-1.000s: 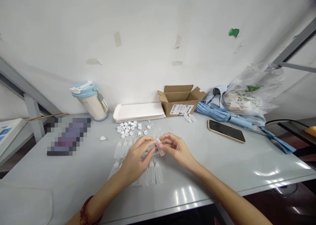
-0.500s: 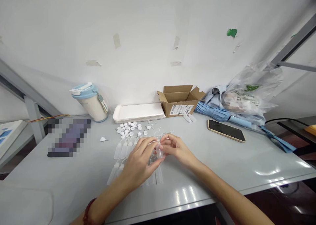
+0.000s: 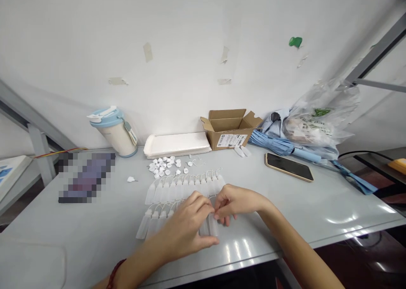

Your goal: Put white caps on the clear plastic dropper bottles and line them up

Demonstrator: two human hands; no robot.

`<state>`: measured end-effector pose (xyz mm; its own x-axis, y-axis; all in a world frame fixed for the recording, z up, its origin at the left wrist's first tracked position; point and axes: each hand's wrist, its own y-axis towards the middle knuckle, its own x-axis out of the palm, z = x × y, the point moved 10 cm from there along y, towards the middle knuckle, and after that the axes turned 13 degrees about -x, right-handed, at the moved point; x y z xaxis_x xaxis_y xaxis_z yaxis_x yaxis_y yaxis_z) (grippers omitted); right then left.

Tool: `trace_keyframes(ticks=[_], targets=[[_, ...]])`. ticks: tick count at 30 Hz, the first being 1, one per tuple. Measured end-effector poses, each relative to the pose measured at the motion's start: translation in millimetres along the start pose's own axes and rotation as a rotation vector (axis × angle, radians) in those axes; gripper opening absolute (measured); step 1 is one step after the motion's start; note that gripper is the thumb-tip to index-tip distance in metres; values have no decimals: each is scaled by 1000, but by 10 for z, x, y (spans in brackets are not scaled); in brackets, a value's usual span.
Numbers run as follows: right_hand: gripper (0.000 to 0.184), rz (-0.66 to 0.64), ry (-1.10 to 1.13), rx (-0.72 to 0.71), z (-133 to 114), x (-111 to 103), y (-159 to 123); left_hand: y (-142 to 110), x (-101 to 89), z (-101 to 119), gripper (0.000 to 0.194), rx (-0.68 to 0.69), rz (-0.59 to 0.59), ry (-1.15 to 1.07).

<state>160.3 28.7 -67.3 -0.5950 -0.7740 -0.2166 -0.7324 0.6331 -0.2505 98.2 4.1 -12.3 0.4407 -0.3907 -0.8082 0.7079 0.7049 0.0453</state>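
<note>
My left hand [image 3: 190, 225] spans a translucent plastic tube [image 3: 213, 226] lengthwise, its fingertips near the tube's top and its thumb at the lower end. At that same top end, my right hand [image 3: 233, 204] pinches with thumb and fingers; they partly cover the cap. The tube lies at the right end of the near row of capped tubes [image 3: 152, 225], each with a thin looped cord. Part of that row is hidden under my left hand. Just behind it runs a second row of similar capped tubes [image 3: 184, 190].
Loose white caps [image 3: 163, 165] lie in a pile, with a single cap [image 3: 131, 179] to its left. Behind stand a stack of white trays [image 3: 177, 144], an open cardboard box [image 3: 226, 141] and a tumbler [image 3: 119, 136]. A phone [image 3: 288, 167] and blue umbrella [image 3: 275, 144] lie right.
Both hands have come down and nearer with the tube, from above the rows to the right end of the near row. The far row now shows uncovered.
</note>
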Motion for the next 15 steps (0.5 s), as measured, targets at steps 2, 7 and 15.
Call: trace_keyframes(ticks=[2,7,15], targets=[[17,-59,-67,15,34,65,21,-11,75,18,38,14,-34,44],[13,-101,-187,-21,12,106,68,-12,129,11,37,11,-32,127],[18,-87,-206,-6,16,89,66,-7,112,-49,33,-25,0,178]])
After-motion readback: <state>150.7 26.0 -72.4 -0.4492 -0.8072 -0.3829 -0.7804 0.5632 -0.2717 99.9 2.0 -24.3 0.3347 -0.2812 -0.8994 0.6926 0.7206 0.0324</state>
